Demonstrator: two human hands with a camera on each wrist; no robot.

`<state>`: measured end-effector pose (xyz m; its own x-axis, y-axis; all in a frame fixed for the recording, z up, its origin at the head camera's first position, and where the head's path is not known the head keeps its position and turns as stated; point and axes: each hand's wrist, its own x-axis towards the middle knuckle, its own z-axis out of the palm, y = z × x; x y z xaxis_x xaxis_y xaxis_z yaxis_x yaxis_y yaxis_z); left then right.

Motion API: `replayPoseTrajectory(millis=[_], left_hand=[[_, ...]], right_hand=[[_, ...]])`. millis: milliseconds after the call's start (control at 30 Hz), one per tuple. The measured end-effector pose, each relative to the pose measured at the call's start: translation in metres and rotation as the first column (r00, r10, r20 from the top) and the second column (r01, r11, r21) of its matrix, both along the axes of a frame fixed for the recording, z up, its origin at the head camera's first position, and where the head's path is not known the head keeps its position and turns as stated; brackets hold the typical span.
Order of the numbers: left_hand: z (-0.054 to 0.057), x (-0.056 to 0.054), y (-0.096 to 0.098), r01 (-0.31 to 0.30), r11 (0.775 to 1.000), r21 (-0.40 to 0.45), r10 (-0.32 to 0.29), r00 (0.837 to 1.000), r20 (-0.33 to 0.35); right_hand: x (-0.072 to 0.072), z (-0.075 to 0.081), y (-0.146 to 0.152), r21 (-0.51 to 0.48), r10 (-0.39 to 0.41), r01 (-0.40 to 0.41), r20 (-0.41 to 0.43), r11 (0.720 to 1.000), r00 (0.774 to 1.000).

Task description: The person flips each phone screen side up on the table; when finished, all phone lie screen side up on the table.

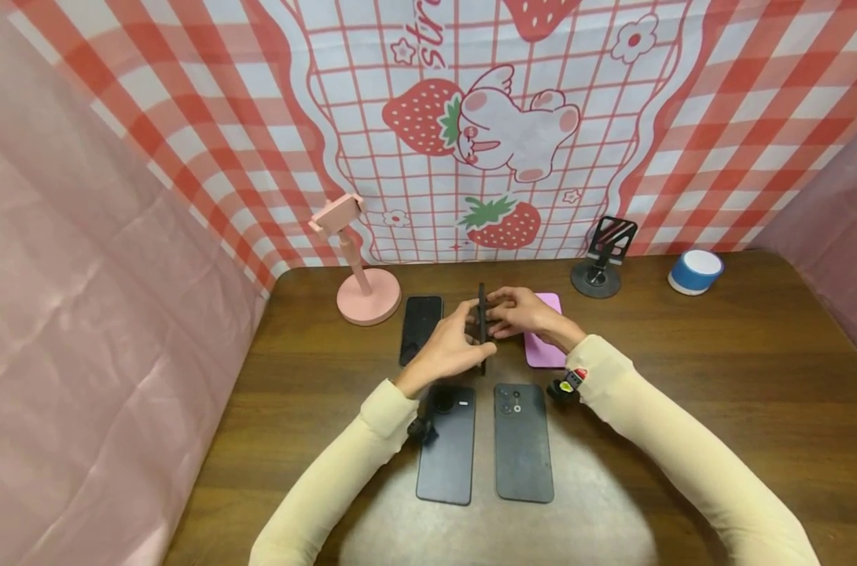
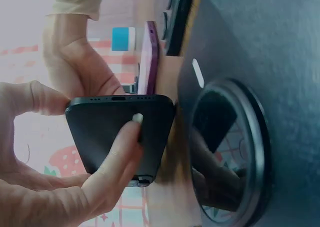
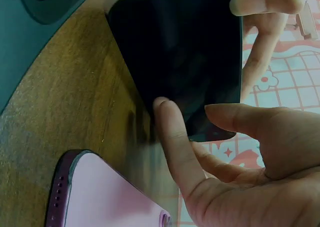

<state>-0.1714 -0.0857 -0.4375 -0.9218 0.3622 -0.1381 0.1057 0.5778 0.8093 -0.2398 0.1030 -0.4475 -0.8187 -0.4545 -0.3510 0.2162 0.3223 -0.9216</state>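
Observation:
A black phone (image 1: 482,314) is held on edge above the table, its screen facing right. My left hand (image 1: 448,346) grips it, the thumb on one corner and a finger against its back in the left wrist view. On the screen side, my right hand (image 1: 520,313) reaches in with loosely bent fingers; the index finger and thumb overlap the screen (image 3: 175,52) in the right wrist view. Whether the lower edge touches the table cannot be told. A dark phone (image 1: 421,326) lies beside the left hand, and a pink phone (image 1: 545,350) lies partly under the right forearm.
Nearer to me lie two dark phones, back up: a blue-grey phone (image 1: 446,464) and a grey phone (image 1: 524,448). Along the wall stand a pink phone stand (image 1: 368,297), a black phone stand (image 1: 596,279) and a blue-and-white cylinder (image 1: 696,273). A patterned cloth (image 1: 400,181) hangs behind.

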Motion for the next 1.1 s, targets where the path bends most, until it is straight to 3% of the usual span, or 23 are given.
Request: replayPoseTrajectory(millis=[367, 633, 1100], left_hand=[[0.000, 0.000, -0.010, -0.054, 0.996, 0.071, 0.054, 0.999, 0.007], [0.000, -0.002, -0.016, -0.078, 0.996, 0.042, 0.077, 0.997, 0.026], [0.001, -0.006, -0.021, -0.119, 0.992, -0.032, 0.123, 0.978, 0.166]], right_hand=[[0.003, 0.000, 0.002, 0.086, 0.026, -0.024, -0.027, 0.996, 0.999], [0.004, 0.000, 0.001, 0.131, 0.010, -0.003, -0.052, 0.991, 0.999], [0.004, -0.004, 0.002, 0.194, -0.023, 0.047, -0.121, 0.980, 0.992]])
